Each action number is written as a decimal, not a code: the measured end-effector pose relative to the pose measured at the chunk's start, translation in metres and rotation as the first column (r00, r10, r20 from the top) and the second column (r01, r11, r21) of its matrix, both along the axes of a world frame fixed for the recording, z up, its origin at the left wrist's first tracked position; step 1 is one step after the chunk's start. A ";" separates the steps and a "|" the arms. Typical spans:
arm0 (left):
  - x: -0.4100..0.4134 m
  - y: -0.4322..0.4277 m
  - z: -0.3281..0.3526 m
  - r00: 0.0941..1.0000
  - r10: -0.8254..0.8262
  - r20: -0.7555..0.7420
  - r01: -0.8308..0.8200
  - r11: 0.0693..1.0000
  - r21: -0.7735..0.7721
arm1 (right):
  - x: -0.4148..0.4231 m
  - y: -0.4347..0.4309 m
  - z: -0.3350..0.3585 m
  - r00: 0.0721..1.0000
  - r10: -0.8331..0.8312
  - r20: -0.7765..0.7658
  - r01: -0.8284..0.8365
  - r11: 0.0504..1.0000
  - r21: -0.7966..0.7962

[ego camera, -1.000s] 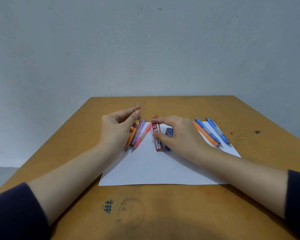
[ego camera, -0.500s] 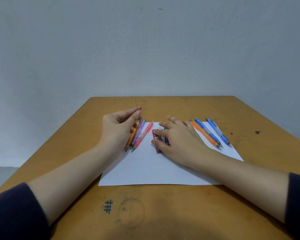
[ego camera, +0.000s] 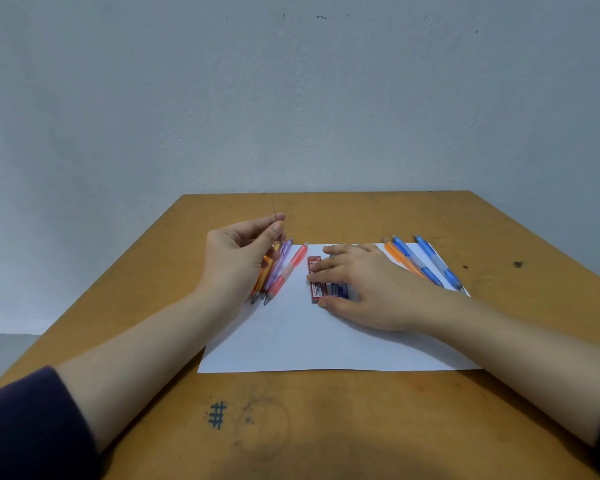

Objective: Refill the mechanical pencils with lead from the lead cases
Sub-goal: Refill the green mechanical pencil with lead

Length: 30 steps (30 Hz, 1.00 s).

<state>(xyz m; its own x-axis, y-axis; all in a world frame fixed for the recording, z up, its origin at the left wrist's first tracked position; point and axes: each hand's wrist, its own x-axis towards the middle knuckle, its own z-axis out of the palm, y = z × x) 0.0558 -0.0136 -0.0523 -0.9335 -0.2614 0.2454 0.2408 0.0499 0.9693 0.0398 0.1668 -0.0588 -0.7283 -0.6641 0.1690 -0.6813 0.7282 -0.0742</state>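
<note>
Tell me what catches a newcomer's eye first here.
The left hand pinches a thin dark pencil lead nearly upright above the orange, purple and pink mechanical pencils at the left edge of the white paper sheet. The right hand lies flat over the red rectangular plastic lead case mid-sheet.

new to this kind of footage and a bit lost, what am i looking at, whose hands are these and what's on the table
No machine here: a person wears a head camera that looks forward and down at their own arms. A wooden table carries white paper. On it lie mechanical pencils: a pink pencil and a purple pencil by the left hand, an orange pencil and two blue pencils on the right. The left hand pinches a thin pencil lead, pointing up. The right hand lies flat on a red lead case and a blue lead case.
</note>
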 end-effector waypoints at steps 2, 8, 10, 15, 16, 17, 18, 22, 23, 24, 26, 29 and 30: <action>0.000 0.000 0.000 1.000 0.003 0.001 -0.003 1.000 -0.017 | -0.002 -0.002 -0.002 1.000 -0.004 -0.020 0.004 1.000 -0.004; 0.004 0.002 0.003 1.000 -0.017 0.017 0.017 1.000 0.001 | -0.006 0.000 0.003 1.000 -0.026 -0.017 0.024 0.994 -0.110; 0.005 0.002 0.004 1.000 -0.022 0.023 0.021 1.000 0.007 | -0.006 0.006 0.011 0.998 -0.045 -0.037 0.037 0.983 -0.182; 0.009 0.005 0.009 0.999 -0.026 0.022 0.025 0.999 0.044 | -0.007 0.030 0.023 0.962 -0.269 0.053 0.273 0.957 -0.094; 0.010 0.006 0.009 0.999 -0.025 0.023 0.024 0.999 0.047 | -0.008 0.032 0.023 0.945 -0.316 0.083 0.322 0.944 -0.077; 0.010 0.006 0.010 0.999 -0.023 0.025 0.022 0.999 0.045 | -0.009 0.033 0.023 0.929 -0.352 0.115 0.360 0.930 -0.069; 0.010 0.007 0.009 0.999 -0.021 0.028 0.020 0.999 0.042 | -0.010 0.034 0.021 0.915 -0.375 0.151 0.388 0.919 -0.069; 0.010 0.006 0.010 0.999 -0.027 0.036 0.025 0.999 0.035 | -0.014 0.033 0.019 0.871 -0.403 0.282 0.436 0.898 -0.062; 0.010 0.006 0.010 0.999 -0.028 0.034 0.027 0.999 0.031 | -0.014 0.033 0.019 0.864 -0.413 0.289 0.448 0.892 -0.063; 0.010 0.006 0.009 0.999 -0.029 0.030 0.028 0.999 0.031 | -0.014 0.034 0.019 0.855 -0.429 0.290 0.466 0.882 -0.068; 0.011 0.007 0.009 0.999 -0.034 0.018 0.034 0.999 0.038 | -0.015 0.035 0.018 0.830 -0.467 0.305 0.511 0.856 -0.080; 0.012 0.007 0.009 0.999 -0.052 -0.009 0.053 0.998 0.024 | -0.016 0.035 0.018 0.802 -0.505 0.319 0.564 0.816 -0.127; 0.013 0.007 0.009 0.998 -0.061 -0.022 0.061 0.998 0.019 | -0.017 0.035 0.018 0.807 -0.501 0.314 0.566 0.808 -0.164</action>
<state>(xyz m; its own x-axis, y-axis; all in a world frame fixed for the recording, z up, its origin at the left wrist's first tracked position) 0.0686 -0.0068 -0.0435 -0.9425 -0.2090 0.2608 0.2634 0.0157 0.9646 0.0229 0.2014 -0.0409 -0.9921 -0.1195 0.0387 -0.1250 0.9068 -0.4025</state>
